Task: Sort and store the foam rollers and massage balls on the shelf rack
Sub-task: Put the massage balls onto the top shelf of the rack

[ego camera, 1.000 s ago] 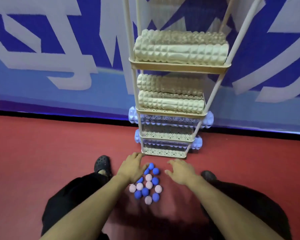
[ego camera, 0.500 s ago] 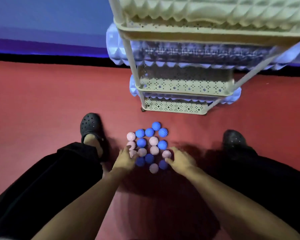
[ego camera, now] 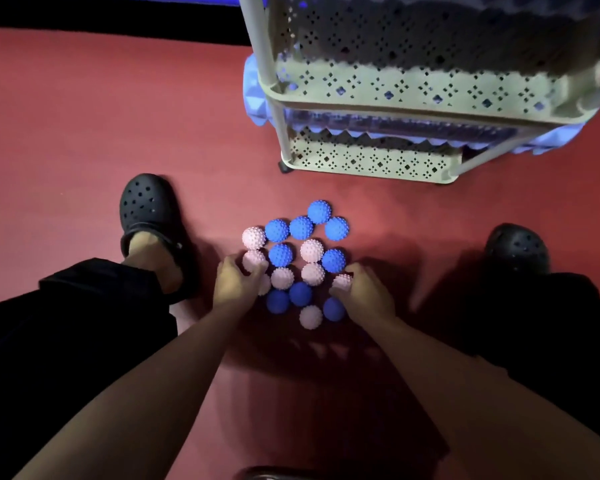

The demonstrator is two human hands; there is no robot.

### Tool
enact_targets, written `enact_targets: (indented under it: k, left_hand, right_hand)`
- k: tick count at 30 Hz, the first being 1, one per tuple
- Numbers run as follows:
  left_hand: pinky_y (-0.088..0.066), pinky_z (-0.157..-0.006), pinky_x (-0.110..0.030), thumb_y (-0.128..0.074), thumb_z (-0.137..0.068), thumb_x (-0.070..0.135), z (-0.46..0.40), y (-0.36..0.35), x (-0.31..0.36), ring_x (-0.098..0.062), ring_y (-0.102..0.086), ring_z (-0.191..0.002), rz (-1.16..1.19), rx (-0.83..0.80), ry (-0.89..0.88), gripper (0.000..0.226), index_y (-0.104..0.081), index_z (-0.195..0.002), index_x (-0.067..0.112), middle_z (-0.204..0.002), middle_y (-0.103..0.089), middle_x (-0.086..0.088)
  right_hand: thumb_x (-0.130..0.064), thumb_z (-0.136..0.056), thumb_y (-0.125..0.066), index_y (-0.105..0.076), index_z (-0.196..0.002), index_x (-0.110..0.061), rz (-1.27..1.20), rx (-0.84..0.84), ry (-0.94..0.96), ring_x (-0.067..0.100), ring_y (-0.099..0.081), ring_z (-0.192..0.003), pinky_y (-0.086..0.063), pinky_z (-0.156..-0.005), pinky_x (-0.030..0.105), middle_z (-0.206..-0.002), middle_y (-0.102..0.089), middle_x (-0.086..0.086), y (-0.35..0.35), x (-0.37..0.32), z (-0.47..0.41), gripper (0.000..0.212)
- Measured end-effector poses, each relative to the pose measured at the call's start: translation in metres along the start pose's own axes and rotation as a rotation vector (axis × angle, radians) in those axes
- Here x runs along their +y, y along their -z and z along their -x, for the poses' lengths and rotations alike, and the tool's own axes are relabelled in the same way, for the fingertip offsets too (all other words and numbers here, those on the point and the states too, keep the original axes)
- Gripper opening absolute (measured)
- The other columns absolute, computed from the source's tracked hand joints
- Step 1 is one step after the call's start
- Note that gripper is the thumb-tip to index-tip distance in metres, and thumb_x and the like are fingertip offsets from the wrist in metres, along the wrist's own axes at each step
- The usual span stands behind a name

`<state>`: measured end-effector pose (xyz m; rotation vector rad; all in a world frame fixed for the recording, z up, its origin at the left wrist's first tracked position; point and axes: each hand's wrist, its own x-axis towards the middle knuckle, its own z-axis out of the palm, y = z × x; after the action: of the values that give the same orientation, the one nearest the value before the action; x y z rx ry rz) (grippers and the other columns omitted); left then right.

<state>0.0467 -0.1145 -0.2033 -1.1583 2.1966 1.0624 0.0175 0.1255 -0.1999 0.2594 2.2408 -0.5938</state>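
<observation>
Several spiky massage balls, blue (ego camera: 280,254) and pink (ego camera: 311,250), lie bunched on the red floor in front of the cream perforated shelf rack (ego camera: 368,164). My left hand (ego camera: 234,289) curls over a pink ball (ego camera: 252,260) at the cluster's left edge, with a second pink ball partly hidden under its fingers. At the right edge, my right hand (ego camera: 366,294) pinches another pink ball (ego camera: 342,281). Pale blue foam rollers (ego camera: 255,98) lie on the rack's lower tiers, ends sticking out at the sides.
My feet in black clogs stand either side of the balls, the left (ego camera: 146,209) and the right (ego camera: 515,247), with black trouser legs over both knees. Red floor (ego camera: 101,116) stretches left of the rack. A black baseboard (ego camera: 101,15) runs along the top.
The view has dropped lower and closer to the floor. Both hands drew back from the rack's foot to the cluster's near edges and curled onto pink balls.
</observation>
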Motion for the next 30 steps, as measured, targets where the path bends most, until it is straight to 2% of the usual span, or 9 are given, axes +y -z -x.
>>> enact_targets:
  k: [4,8,11,14,18,21,25,30]
  left_hand:
    - [-0.046,-0.09,-0.037,-0.07,-0.087,0.041,-0.005,0.002,0.009,-0.032,-0.061,-0.111,-0.02,-0.025,0.066,0.052,-0.055,-0.123,0.007,-0.12,-0.065,-0.017]
    - [-0.047,-0.089,-0.039,-0.073,-0.084,0.047,0.019,0.023,0.026,-0.034,-0.063,-0.108,-0.093,-0.027,0.041,0.055,-0.051,-0.116,0.009,-0.115,-0.066,-0.015]
    - [-0.051,-0.085,-0.038,-0.076,-0.077,0.058,0.044,0.061,0.05,-0.03,-0.066,-0.099,-0.189,-0.052,-0.104,0.056,-0.053,-0.11,0.019,-0.102,-0.069,-0.006]
    - [-0.052,-0.083,-0.04,-0.076,-0.075,0.06,0.075,0.112,0.085,-0.029,-0.066,-0.094,-0.248,-0.015,-0.245,0.052,-0.052,-0.104,0.024,-0.096,-0.07,-0.003]
    - [-0.053,-0.084,-0.04,-0.079,-0.072,0.059,0.134,0.179,0.14,-0.024,-0.066,-0.089,-0.155,0.059,-0.386,0.051,-0.055,-0.102,0.026,-0.091,-0.068,0.005]
    - [-0.055,-0.079,-0.039,-0.076,-0.07,0.064,0.188,0.224,0.181,-0.017,-0.066,-0.082,-0.099,0.145,-0.565,0.048,-0.056,-0.096,0.029,-0.088,-0.067,0.013]
    - [-0.054,-0.079,-0.034,-0.074,-0.077,0.06,0.277,0.277,0.238,-0.002,-0.065,-0.081,-0.012,0.248,-0.793,0.04,-0.061,-0.1,0.031,-0.089,-0.069,0.016]
    - [-0.052,-0.077,-0.032,-0.071,-0.081,0.062,0.371,0.335,0.295,0.0,-0.063,-0.086,0.092,0.33,-0.967,0.041,-0.061,-0.107,0.032,-0.098,-0.068,0.015]
  right_hand:
    - [-0.043,-0.078,-0.074,-0.059,-0.117,-0.025,-0.076,0.074,0.019,0.026,-0.06,-0.114,-0.049,-0.09,0.038,-0.122,-0.059,0.001,0.011,0.003,0.013,0.046]
    - [-0.044,-0.074,-0.077,-0.061,-0.117,-0.028,-0.131,0.123,0.041,0.025,-0.061,-0.113,-0.049,-0.09,0.036,-0.119,-0.064,0.0,0.035,-0.001,0.041,0.049]
    - [-0.047,-0.075,-0.078,-0.061,-0.123,-0.028,-0.108,0.139,0.094,0.026,-0.063,-0.114,-0.05,-0.091,0.036,-0.119,-0.069,0.001,0.065,-0.015,0.071,0.054]
    - [-0.046,-0.079,-0.075,-0.064,-0.118,-0.028,-0.116,0.202,0.194,0.025,-0.064,-0.11,-0.05,-0.088,0.036,-0.116,-0.068,-0.001,0.108,-0.037,0.11,0.044]
    - [-0.045,-0.081,-0.076,-0.065,-0.115,-0.027,-0.211,0.357,0.334,0.018,-0.064,-0.102,-0.047,-0.086,0.03,-0.112,-0.066,-0.006,0.172,-0.072,0.175,0.04]
    - [-0.053,-0.079,-0.074,-0.063,-0.113,-0.03,-0.273,0.486,0.455,0.013,-0.064,-0.093,-0.051,-0.088,0.035,-0.109,-0.065,-0.011,0.224,-0.099,0.228,0.043]
    - [-0.057,-0.084,-0.071,-0.061,-0.123,-0.029,-0.236,0.662,0.572,0.015,-0.064,-0.1,-0.051,-0.089,0.036,-0.117,-0.063,-0.009,0.308,-0.134,0.304,0.049]
    - [-0.061,-0.085,-0.066,-0.061,-0.124,-0.031,-0.189,0.858,0.702,0.016,-0.063,-0.102,-0.05,-0.086,0.036,-0.117,-0.061,-0.011,0.403,-0.172,0.402,0.049]
